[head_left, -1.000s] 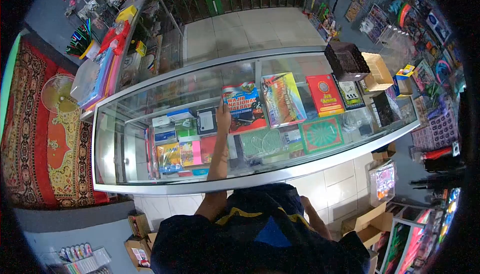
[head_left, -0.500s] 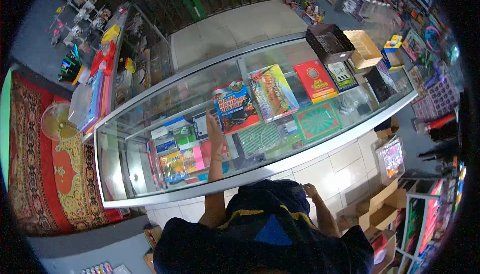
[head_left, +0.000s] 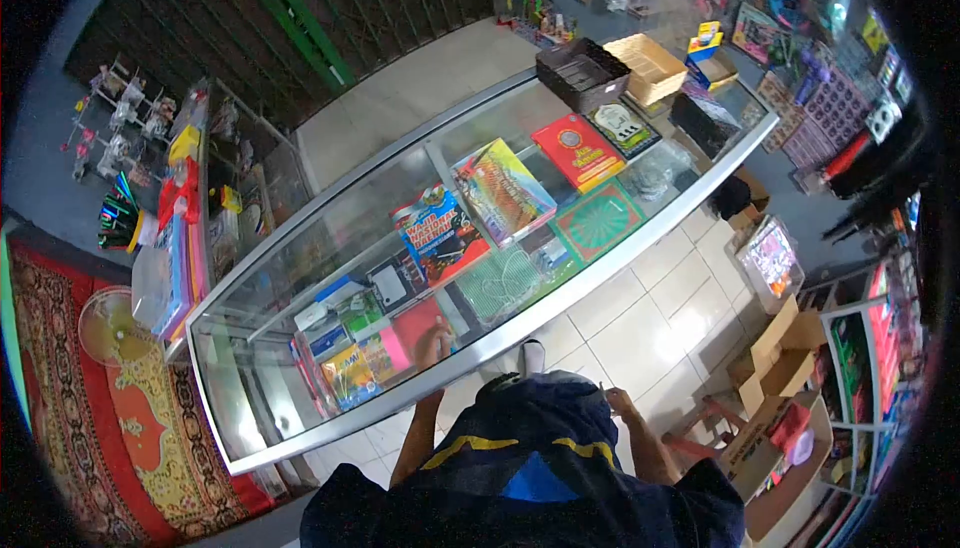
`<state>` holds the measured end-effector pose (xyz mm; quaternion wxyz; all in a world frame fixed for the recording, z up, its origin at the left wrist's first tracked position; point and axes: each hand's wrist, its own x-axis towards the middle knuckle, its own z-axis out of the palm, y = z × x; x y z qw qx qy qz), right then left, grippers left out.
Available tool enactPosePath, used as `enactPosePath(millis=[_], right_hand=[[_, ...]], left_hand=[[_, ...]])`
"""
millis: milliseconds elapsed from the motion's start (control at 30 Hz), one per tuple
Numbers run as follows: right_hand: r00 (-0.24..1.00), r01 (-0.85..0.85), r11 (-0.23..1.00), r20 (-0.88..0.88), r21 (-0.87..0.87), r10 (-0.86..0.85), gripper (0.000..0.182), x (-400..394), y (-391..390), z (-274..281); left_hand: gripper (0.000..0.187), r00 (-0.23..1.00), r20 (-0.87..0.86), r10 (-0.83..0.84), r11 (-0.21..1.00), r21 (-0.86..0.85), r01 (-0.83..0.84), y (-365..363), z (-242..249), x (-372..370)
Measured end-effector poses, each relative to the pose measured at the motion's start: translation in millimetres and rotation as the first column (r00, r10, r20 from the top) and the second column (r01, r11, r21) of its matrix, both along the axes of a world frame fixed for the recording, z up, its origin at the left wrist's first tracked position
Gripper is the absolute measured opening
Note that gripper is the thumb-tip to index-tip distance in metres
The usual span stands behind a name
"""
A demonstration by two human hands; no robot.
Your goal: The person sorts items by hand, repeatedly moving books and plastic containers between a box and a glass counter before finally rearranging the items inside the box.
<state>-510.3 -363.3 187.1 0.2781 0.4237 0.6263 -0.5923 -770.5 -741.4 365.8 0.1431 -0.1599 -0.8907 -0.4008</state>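
Observation:
My left hand [head_left: 433, 347] lies over the near edge of the glass display counter [head_left: 560, 310], fingers forward and looking loosely open, with nothing visible in it. Under the glass beside it are a red book [head_left: 412, 322] and a pink pad [head_left: 394, 349]. Beyond the hand a blue and red book [head_left: 437, 235] lies on the counter. My right hand [head_left: 621, 404] hangs low by my right side, off the counter, its fingers curled. What it holds, if anything, is too small to make out.
Along the counter lie a colourful book [head_left: 503, 191], a red book with yellow lettering [head_left: 577, 151], a dark basket [head_left: 583, 73] and a cream basket [head_left: 646, 66]. Open cardboard boxes [head_left: 783, 358] stand on the floor at right. A patterned red carpet [head_left: 140, 428] is at left.
My left hand has drawn back from beside the blue and red book to the counter's near edge. The view has shifted and turned. My right hand stays low at my side.

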Motion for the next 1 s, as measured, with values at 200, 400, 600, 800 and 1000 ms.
enactPosePath(millis=[200, 400, 600, 800, 1000], right_hand=[[0.997, 0.081, 0.997, 0.009, -0.018, -0.081, 0.025, 49.9, -43.1, 18.3], [0.96, 0.276, 0.961, -0.053, 0.012, -0.275, 0.025, 125.1, -79.8, 13.5], [0.89, 0.36, 0.93, 0.326, -0.072, -0.319, 0.03, 234.5, -114.5, -32.4], [0.991, 0.12, 0.985, 0.049, 0.126, -0.127, 0.031, 255.2, -87.5, -26.8], [0.919, 0.393, 0.912, -0.025, 0.12, -0.393, 0.038, 212.9, -69.1, 27.1]], left_hand=[[0.024, 0.993, -0.077, -0.091, 0.961, -0.27, 0.067, 1.2, 16.0, 15.9], [0.063, 0.919, 0.394, 0.011, 0.875, -0.449, 0.181, -29.2, -54.4, 33.3], [0.042, 0.951, 0.248, 0.187, 0.874, -0.483, -0.046, 1.5, 15.6, 38.3], [0.026, 0.998, -0.069, 0.007, 0.999, -0.039, -0.01, 9.2, 1.9, 49.8], [0.017, 0.892, -0.13, -0.433, 0.893, -0.194, 0.405, 38.5, -15.5, 120.5]])
